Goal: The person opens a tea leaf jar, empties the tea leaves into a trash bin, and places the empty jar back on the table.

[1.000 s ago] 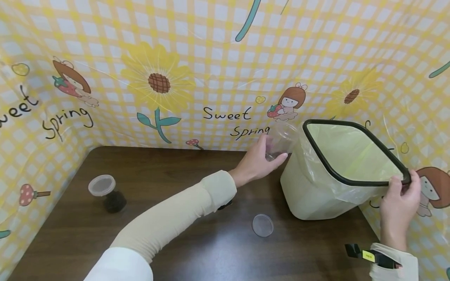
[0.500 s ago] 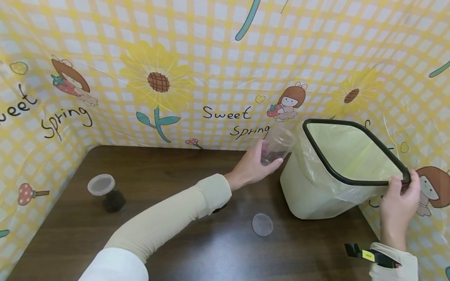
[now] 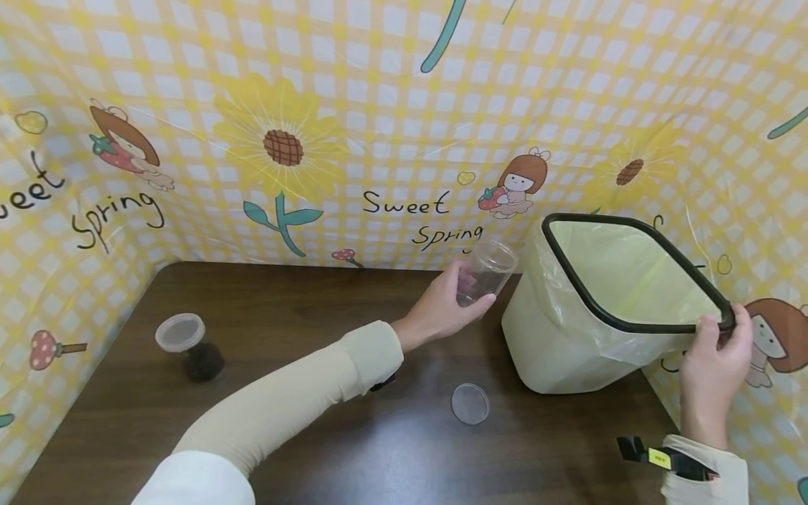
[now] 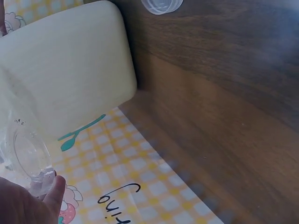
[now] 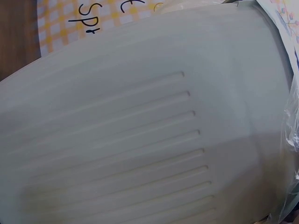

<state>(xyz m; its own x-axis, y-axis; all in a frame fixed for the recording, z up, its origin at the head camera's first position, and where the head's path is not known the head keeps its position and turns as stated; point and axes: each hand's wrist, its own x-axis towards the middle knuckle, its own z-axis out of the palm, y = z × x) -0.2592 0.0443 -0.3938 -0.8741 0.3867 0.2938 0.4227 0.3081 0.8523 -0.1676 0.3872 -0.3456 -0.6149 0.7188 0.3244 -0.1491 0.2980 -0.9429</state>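
In the head view my left hand (image 3: 440,303) grips a clear plastic cup (image 3: 489,271), its mouth tilted up and to the right. The cup is just left of a pale trash bin (image 3: 562,351) with a black rim, apart from it. It also shows in the left wrist view as a clear cup (image 4: 30,156) above my thumb. My right hand (image 3: 716,368) pinches the bin's rim at the near right corner. A thin plastic liner hangs over the bin's outside. In the right wrist view the ribbed bin wall (image 5: 117,130) fills most of the picture and the hand is hidden.
A round clear lid (image 3: 470,404) lies on the dark wooden table (image 3: 353,449) in front of the bin. At the left stands a small clear container with a lid (image 3: 180,332) and dark contents (image 3: 203,362). A yellow checked cloth (image 3: 391,105) covers the walls behind.
My left hand has drawn the cup left and slightly nearer, away from the bin. My right hand has stayed at the rim.
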